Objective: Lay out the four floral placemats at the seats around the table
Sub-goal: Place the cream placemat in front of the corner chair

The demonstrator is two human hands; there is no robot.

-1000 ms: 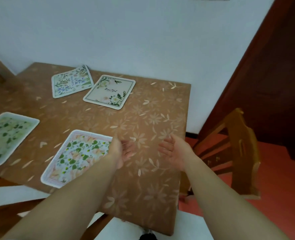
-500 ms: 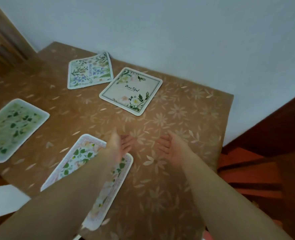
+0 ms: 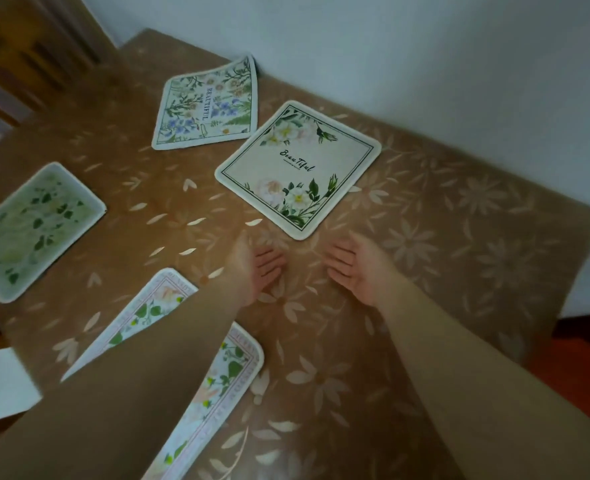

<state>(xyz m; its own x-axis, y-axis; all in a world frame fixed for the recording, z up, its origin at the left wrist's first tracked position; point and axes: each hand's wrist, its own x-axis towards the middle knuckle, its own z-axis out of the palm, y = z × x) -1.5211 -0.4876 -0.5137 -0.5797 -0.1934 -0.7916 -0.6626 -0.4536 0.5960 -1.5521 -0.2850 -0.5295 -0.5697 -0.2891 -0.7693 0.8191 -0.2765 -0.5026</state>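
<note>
Several floral placemats lie on the brown flower-patterned tablecloth [image 3: 442, 209]. A cream mat with white roses [image 3: 298, 168] sits just beyond my hands. A blue-flower mat [image 3: 207, 103] lies behind it by the wall. A pale green leafy mat [image 3: 34, 226] is at the left edge. A pink-bordered mat [image 3: 148, 313] lies partly under my left forearm. My left hand [image 3: 257, 268] and my right hand [image 3: 359, 268] hover over the cloth, palms facing each other, fingers spread, holding nothing.
A white wall [image 3: 425, 64] runs along the table's far side. A wooden chair back [image 3: 20, 53] stands at the upper left. Red floor [image 3: 584, 358] shows past the table's right edge.
The view has moved forward and left over the table; the chair on the right has left the frame. Both hands stay empty and have advanced toward the cream mat.
</note>
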